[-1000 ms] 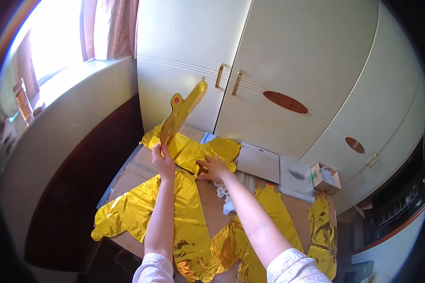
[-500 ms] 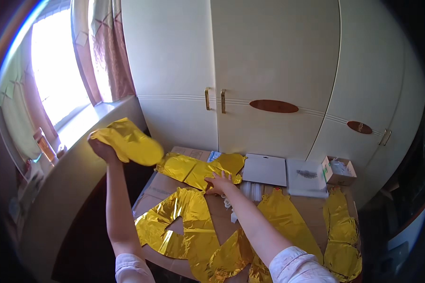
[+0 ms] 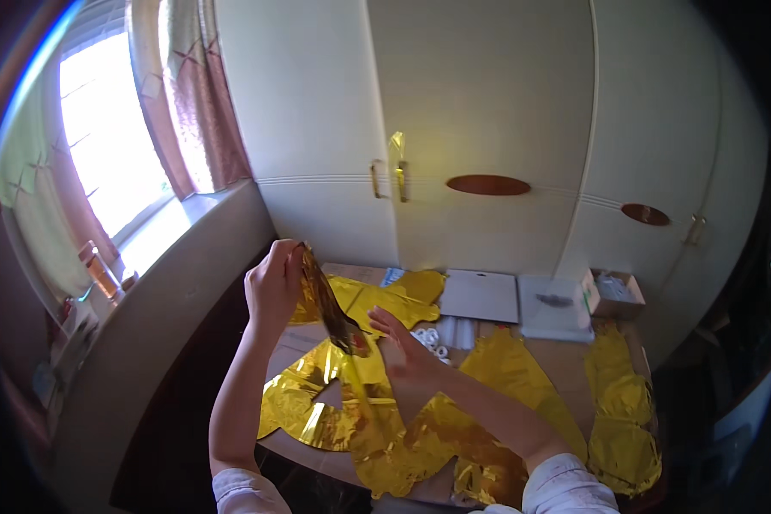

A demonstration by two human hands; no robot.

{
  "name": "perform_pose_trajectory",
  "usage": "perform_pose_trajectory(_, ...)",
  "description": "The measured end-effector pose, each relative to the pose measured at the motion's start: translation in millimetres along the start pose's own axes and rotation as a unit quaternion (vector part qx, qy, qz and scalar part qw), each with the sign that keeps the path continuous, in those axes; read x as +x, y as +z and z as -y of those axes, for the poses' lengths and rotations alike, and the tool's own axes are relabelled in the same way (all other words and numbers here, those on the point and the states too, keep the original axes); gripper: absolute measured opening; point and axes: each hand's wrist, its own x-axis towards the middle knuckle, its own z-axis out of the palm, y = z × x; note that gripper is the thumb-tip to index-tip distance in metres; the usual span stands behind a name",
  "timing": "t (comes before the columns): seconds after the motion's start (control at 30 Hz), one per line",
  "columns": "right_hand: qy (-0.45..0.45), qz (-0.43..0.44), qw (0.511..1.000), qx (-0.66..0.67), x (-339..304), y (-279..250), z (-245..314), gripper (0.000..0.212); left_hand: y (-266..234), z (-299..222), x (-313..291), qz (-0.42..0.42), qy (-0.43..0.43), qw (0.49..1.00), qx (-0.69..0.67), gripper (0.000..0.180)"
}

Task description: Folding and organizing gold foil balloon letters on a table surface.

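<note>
My left hand (image 3: 272, 283) is raised above the table's left part and pinches the upper end of a gold foil balloon (image 3: 321, 300). The balloon is flat and hangs edge-on, slanting down to the right. My right hand (image 3: 409, 349) is beside its lower end, fingers stretched and apart, holding nothing. Beneath lies a flat, A-shaped gold foil balloon (image 3: 295, 398) with a triangular gap. Another gold foil balloon (image 3: 403, 291) lies behind my hands. More flat gold foil lies at right: a long balloon (image 3: 522, 377) and a lumpy-edged balloon (image 3: 621, 407) by the table's right edge.
Along the table's back are a pale flat panel (image 3: 480, 297), a clear plastic bag (image 3: 557, 321) and a small open carton (image 3: 617, 294) with white contents. Small white rings (image 3: 431, 343) lie near my right hand. A cream wardrobe (image 3: 488, 103) stands behind; a windowsill (image 3: 167, 236) runs along the left.
My left hand has brought the balloon right and turned it from broadside to edge-on. My right hand has lifted from the balloon at the back and moved slightly right and nearer.
</note>
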Motion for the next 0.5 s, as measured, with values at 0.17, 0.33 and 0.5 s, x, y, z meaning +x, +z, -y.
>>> perform_pose_trajectory(0.17,0.095,-0.060,0.978,-0.175,-50,-17,124,0.089,14,-63,-15,0.068,0.004,0.993,-0.092,0.007)
perform_pose_trajectory(0.33,0.138,-0.189,0.924,-0.303,-89,-54,166,0.030,39,-107,-22,0.125,0.040,0.975,-0.180,0.019)
perform_pose_trajectory(0.5,0.105,-0.292,0.890,-0.334,-100,-100,221,0.016,51,-136,-21,0.310,0.026,0.910,-0.275,0.029)
